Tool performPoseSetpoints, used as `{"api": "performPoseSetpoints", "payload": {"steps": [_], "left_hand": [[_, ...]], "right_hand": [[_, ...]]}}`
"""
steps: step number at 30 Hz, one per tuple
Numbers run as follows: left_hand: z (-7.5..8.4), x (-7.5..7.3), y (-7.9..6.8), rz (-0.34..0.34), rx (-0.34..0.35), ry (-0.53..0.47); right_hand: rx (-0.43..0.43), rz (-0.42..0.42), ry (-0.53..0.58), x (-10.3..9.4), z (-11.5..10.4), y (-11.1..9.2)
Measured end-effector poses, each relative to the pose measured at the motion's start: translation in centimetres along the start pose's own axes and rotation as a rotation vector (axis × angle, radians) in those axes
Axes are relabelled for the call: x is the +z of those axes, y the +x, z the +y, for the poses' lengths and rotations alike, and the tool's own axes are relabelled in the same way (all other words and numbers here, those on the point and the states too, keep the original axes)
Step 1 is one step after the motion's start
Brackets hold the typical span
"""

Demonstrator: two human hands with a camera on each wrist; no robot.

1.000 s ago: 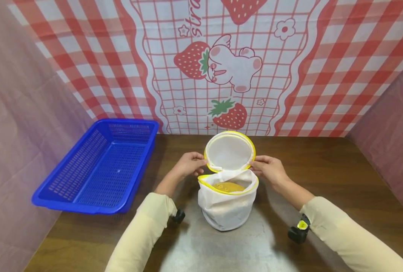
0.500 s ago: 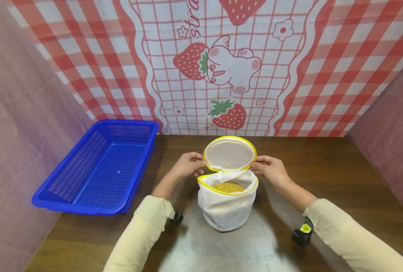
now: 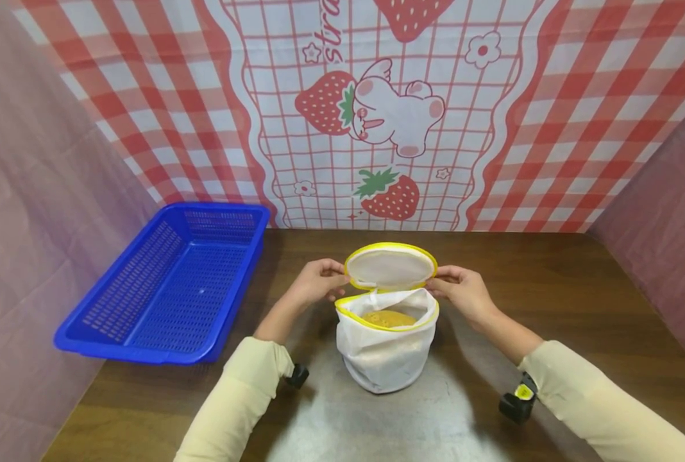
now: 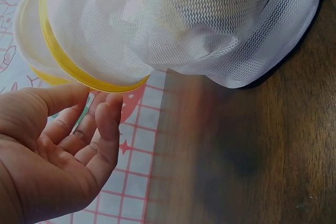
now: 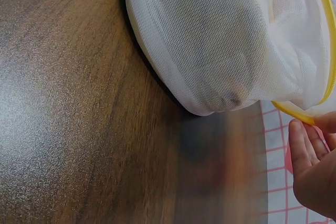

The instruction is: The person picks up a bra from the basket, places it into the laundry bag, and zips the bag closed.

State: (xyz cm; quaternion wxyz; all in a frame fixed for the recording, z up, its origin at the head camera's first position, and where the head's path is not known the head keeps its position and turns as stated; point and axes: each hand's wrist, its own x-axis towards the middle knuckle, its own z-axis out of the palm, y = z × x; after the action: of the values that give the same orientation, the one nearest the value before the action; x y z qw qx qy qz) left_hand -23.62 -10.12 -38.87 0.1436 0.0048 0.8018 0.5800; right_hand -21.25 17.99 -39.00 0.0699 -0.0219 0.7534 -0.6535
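Observation:
A white mesh laundry bag with yellow zipper trim stands upright on the table, its top unzipped. Inside lies a yellowish-brown item, its kind unclear and mostly hidden by the mesh. The round lid is raised behind the opening, tilted, its pale inner side showing in the head view. My left hand pinches the lid's left rim between thumb and fingers. At the opposite side, my right hand pinches the right rim. Each wrist view shows the mesh wall close beside the hand.
To the left sits a blue perforated plastic basket on the wooden table. A red-and-white strawberry-print cloth hangs along the back edge. Pinkish drapes close off both sides.
The lid's upper edge has come down, and the lid looks flatter from above. Both hands keep their hold on its rim, while the forearms have shifted slightly outward. The bag has stayed in place.

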Motion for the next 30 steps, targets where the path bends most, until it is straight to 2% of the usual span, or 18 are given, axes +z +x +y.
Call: {"api": "performPoseSetpoints", "payload": {"steps": [10, 19, 30], "left_hand": [[-0.1, -0.3, -0.4, 0.011, 0.054, 0.01], [-0.3, -0.2, -0.7, 0.008, 0.102, -0.005], [-0.3, -0.3, -1.1, 0.003, 0.107, 0.005]], "right_hand": [[-0.011, -0.002, 0.009, -0.1, 0.4, 0.4], [-0.021, 0.004, -0.007, -0.2, 0.1, -0.2], [-0.071, -0.007, -0.055, -0.5, 0.6, -0.2]]}}
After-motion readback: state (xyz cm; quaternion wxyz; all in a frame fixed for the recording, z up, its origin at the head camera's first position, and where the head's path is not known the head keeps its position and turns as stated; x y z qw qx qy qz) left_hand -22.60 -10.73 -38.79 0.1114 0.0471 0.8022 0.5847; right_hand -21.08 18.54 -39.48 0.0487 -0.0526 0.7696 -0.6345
